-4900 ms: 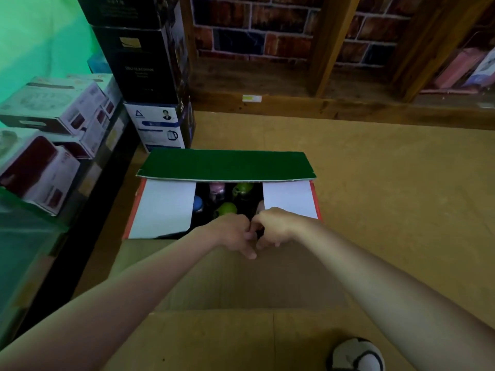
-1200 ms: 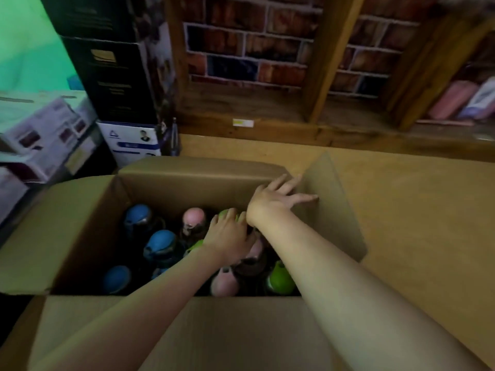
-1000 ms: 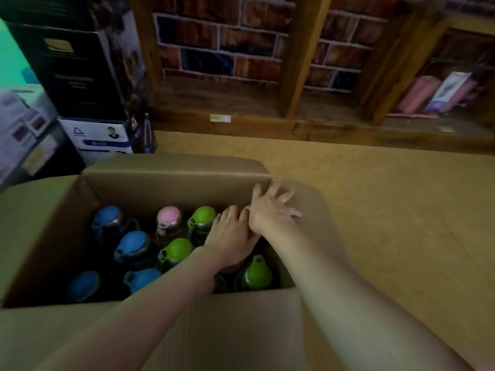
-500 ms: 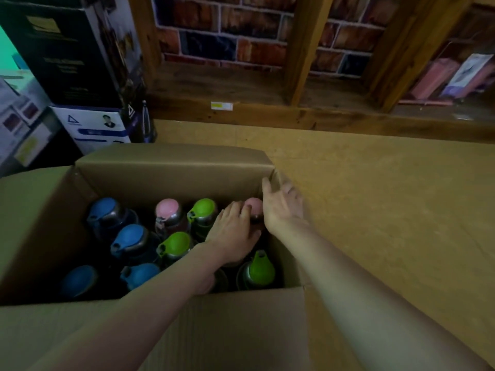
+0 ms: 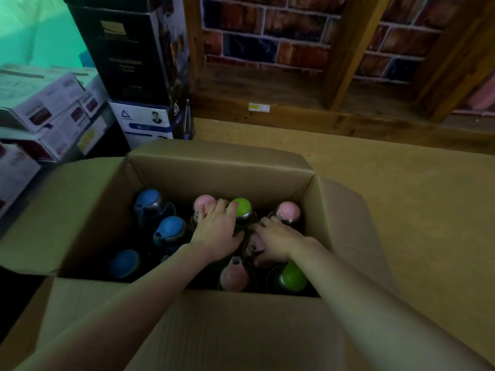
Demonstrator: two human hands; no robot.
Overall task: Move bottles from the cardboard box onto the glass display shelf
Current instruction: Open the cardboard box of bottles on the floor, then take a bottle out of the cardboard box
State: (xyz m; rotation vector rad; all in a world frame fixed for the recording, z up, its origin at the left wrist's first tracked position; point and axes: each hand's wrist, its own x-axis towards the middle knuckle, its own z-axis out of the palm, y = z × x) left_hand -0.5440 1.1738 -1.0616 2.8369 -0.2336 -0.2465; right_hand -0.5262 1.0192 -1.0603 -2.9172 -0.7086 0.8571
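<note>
Your cardboard box (image 5: pixel 219 180) sits open on the tan floor (image 5: pixel 401 196), all four flaps folded out. The far flap lies flat at 12 o'clock, the left flap angles up and out at 9, the right flap leans out at 3, and the near flap spreads under your forearms at 6.

Bottles stand upright inside, caps up. Blue caps run down the left side: one at the far left (image 5: pixel 148 202), one nearer the middle (image 5: pixel 170 228), one close to the near wall (image 5: pixel 123 263). A pink cap (image 5: pixel 204 202) and a green cap (image 5: pixel 242 207) stand side by side at the far wall, with another pink cap (image 5: pixel 288 210) in the far right corner. A pink cap (image 5: pixel 234 274) and a green cap (image 5: pixel 292 275) sit against the near wall.

Your left hand (image 5: pixel 217 232) lies over the middle bottles, fingers fairly straight, tips touching the far pink and green caps; no grip shows. Your right hand (image 5: pixel 277 243) reaches down just right of it, fingers curled over a dark bottle top; whether they grip it, you cannot tell.

Room: bottles are packed close, with dark gaps between them. Stacked product cartons (image 5: pixel 42 103) crowd 9 to 11 o'clock. A wooden ledge (image 5: pixel 321 121) under a brick wall (image 5: pixel 267 30) closes 12. Open floor lies from 1 to 4.
</note>
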